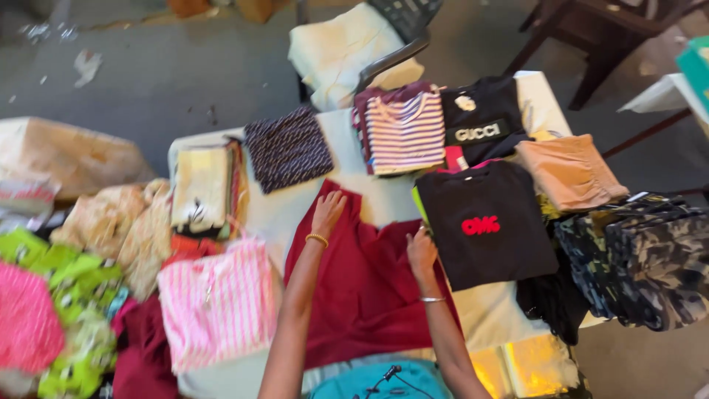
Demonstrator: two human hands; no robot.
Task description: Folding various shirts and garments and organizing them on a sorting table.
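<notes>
Head camera view, looking down on a white-covered table [295, 210] crowded with folded clothes. Centre and near: dark red cloth garment [362, 288] spread flat on the table, running from the near edge up toward the middle. Left hand [328, 210] resting palm down on the far left corner of the red garment, fingers stretched flat and slightly spread, gripping nothing; thin gold bangle [317, 239] on that wrist. Right hand [422, 251] on the right edge of the same garment, fingers curled inward at the fabric; cannot tell whether pinching the cloth or only pressing it; thin silver bangle [432, 299] on that wrist. Just right of the right hand: folded black T-shirt with red lettering [484, 225], touching the red garment's edge. Far side of the table, left to right: folded dark navy patterned cloth [288, 148], folded maroon and white striped shirt [405, 131], black shirt with a pale band across the chest [480, 122], folded tan garment [570, 171]. Far right: pile of dark camouflage-patterned clothes [650, 255]. Left of the red garment: pink and white striped garment [218, 303], and beyond it a stack of pale yellow printed cloth [199, 185]. Far left: bright green and pink fabrics [52, 310], heaped off the table. Grey floor [162, 74] beyond.
</notes>
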